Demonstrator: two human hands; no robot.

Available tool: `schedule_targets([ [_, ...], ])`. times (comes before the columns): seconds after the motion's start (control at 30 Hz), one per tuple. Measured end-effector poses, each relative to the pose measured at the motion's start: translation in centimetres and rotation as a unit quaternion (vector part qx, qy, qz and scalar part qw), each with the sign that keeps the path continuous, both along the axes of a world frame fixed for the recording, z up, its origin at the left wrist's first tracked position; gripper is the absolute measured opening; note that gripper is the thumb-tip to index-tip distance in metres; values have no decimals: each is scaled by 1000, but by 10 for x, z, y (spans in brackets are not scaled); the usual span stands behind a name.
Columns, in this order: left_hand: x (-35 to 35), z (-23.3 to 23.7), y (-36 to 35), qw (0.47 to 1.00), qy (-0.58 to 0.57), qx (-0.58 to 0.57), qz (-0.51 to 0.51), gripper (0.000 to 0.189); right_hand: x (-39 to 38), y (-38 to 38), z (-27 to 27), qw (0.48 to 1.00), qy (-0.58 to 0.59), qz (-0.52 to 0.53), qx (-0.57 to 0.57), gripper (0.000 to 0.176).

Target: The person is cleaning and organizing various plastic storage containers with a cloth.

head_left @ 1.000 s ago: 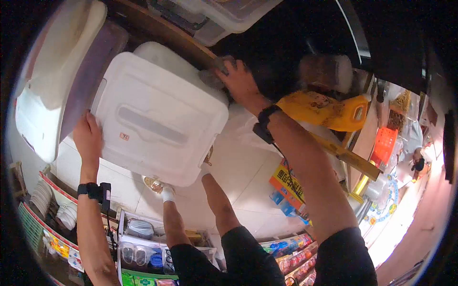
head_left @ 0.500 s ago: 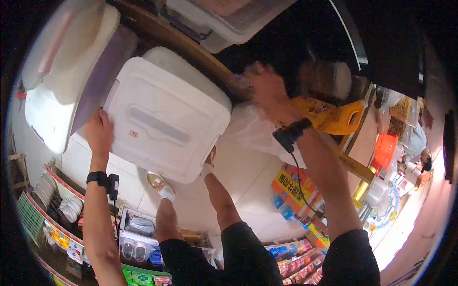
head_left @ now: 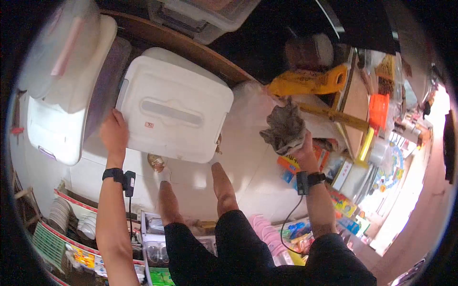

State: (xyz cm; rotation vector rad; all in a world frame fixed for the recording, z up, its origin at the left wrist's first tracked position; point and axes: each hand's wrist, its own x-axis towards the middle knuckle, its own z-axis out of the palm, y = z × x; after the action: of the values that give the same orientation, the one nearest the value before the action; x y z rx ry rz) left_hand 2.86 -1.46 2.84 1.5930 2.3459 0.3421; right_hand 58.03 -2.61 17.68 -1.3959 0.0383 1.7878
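My left hand [head_left: 115,134] grips the left edge of a white lidded storage box [head_left: 174,133], which is tilted so its lid faces me. A grey translucent strip and a small red-printed label show on the lid. Out to the right, my right hand [head_left: 304,148] is closed around a crumpled grey cloth [head_left: 285,126], held up above the floor. Both wrists wear black bands with small cabled devices. Close by on the left stands another white box [head_left: 57,124].
A wooden ledge [head_left: 191,47] runs behind the box, with a clear bin [head_left: 205,19] above. To the right are a yellow plastic item [head_left: 310,82] and an orange basket [head_left: 379,109]. Shelves with stacked bowls [head_left: 59,212] and packaged goods lie below. My legs stand on pale tiles [head_left: 248,143].
My right hand has come back from the dark ledge area towards me and now holds the grey cloth. My left hand stays on the box edge; the view has shifted a little.
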Motion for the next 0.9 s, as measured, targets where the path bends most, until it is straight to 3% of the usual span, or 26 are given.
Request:
schedule_targets([
  [0.17, 3, 12, 4, 1000, 1, -9, 3, 37, 11, -63, -38, 997, -37, -51, -37, 53],
  [0.23, 3, 8, 2, 1000, 11, -22, 4, 38, 21, -78, -55, 959, -273, 25, -67, 57],
  [0.37, 2, 6, 3, 999, 10, -41, 2, 34, 48, -109, -79, 946, -306, 54, -96, 60],
  [0.43, 0, 4, 4, 985, -97, 144, 23, 27, 44, -113, -75, 895, -409, 24, -177, 54],
  [0.47, -1, 4, 1, 985, -95, 140, 17, 27, 42, -119, -76, 895, -406, 21, -182, 54],
  [0.53, 7, 27, -9, 964, -87, 238, 77, 23, 43, -131, -78, 945, -310, 15, -103, 54],
  [0.6, 54, 50, -46, 959, -73, 274, 14, 23, 34, -136, -83, 940, -327, 19, -99, 53],
  [0.67, 95, 70, -66, 964, -159, 215, -3, 26, 27, -139, -71, 931, -352, 26, -93, 52],
  [0.7, 148, 70, -109, 950, -306, 50, -47, 28, 22, -143, -64, 945, -323, 20, -46, 51],
  [0.73, 184, 79, -112, 913, -378, 46, -144, 29, 20, -148, -55, 955, -296, 16, 1, 50],
  [0.77, 194, 91, -109, 896, -435, -1, -96, 35, 19, -155, -46, 955, -296, 17, 0, 50],
  [0.8, 242, 92, -118, 881, -391, -62, -261, 52, 22, -162, -37, 948, -311, 62, 15, 50],
  [0.87, 274, 103, -115, 864, -425, -72, -260, 68, 19, -169, -12, 939, -325, 108, 28, 49],
  [0.9, 294, 102, -115, 865, -422, -72, -262, 68, 13, -163, 9, 972, -230, 42, 22, 49],
])
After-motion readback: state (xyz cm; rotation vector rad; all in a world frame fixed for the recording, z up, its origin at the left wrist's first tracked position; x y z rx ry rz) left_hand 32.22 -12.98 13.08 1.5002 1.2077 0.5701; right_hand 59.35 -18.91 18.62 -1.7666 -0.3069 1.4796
